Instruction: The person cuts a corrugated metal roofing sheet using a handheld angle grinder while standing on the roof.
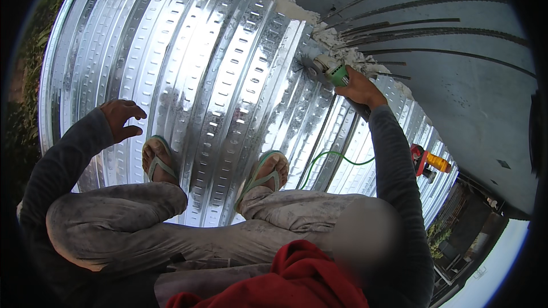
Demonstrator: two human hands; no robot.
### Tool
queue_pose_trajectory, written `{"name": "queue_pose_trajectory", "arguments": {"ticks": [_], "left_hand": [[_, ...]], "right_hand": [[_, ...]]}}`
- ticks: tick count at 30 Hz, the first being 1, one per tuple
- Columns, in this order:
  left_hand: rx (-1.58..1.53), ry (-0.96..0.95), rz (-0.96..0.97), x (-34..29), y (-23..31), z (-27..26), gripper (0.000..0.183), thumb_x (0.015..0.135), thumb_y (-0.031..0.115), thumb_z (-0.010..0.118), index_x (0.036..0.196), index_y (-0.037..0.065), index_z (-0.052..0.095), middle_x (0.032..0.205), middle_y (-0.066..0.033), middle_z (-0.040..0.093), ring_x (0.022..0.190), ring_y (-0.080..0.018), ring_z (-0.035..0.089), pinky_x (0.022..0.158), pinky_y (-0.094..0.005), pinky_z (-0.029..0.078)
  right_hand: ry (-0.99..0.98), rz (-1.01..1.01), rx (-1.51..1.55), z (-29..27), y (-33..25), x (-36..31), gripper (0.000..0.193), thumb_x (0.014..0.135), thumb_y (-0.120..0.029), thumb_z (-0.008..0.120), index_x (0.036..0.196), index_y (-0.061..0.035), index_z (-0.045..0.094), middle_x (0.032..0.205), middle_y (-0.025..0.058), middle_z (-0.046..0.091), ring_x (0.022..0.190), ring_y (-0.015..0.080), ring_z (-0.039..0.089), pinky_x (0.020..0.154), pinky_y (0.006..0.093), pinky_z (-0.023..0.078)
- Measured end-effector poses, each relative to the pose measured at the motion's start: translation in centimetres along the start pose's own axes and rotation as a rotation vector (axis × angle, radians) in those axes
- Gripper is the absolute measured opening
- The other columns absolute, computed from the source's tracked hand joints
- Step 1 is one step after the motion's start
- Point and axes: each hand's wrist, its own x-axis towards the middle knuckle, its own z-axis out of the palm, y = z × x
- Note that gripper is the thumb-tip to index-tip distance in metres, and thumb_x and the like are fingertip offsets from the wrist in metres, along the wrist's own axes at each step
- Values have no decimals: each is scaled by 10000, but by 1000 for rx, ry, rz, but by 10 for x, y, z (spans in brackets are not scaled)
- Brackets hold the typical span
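Observation:
In my right hand (363,89) is a green angle grinder (338,74), the fingers wrapped round its body. Its head points left, low over the ribbed metal decking (188,51), beside the rough concrete edge. Around the grinder's head the detail is too dark and small to tell whether the disc touches the metal. My left hand (121,120) hangs above the decking by my left foot, fingers apart and holding nothing. A thin green cord (328,153) curves across the sheets below the grinder.
Several rusty reinforcing bars (434,3) stick out over broken concrete (342,48) along a grey wall (474,108). A red tool with a yellow-orange handle (438,162) lies on the right. My feet in flip-flops (268,174) rest on the decking. Greenery borders the far left.

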Motion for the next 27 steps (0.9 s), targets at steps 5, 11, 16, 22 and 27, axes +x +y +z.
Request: {"name": "queue_pose_trajectory", "arguments": {"ticks": [5,11,16,22,27], "left_hand": [[9,6,11,0,1,0,349,810,232,786,1087,38,698,1041,-135,723,1000,-321,689,921,-446,535],[12,6,0,0,2,-1,354,817,236,782,1099,40,697,1045,-135,723,1003,-324,688,927,-445,533],[0,-13,3,2,-3,1,366,820,235,781,1120,44,695,1049,-131,724,1010,-319,688,929,-439,534],[-7,16,-4,6,4,-17,346,833,229,779,1112,44,692,1067,-126,720,1013,-311,688,929,-431,537],[-4,55,-24,20,13,-48,326,860,202,766,1134,47,681,1087,-131,713,1019,-310,687,934,-422,540]], "right_hand": [[-47,15,8,-2,1,3,937,696,-350,746,1445,89,393,1321,319,576,1227,396,590,1051,405,449],[-64,29,23,-2,-1,7,956,681,-338,740,1460,83,380,1328,314,575,1230,393,589,1055,397,450],[-47,24,22,-1,0,6,935,679,-329,744,1445,80,399,1312,305,588,1213,396,598,1045,400,453],[-15,-7,299,-4,15,-12,771,745,-284,764,1382,44,478,1243,239,640,1135,329,636,992,384,474],[96,23,532,8,30,-31,684,776,-244,774,1356,15,519,1200,183,665,1088,270,647,956,363,486]]}}
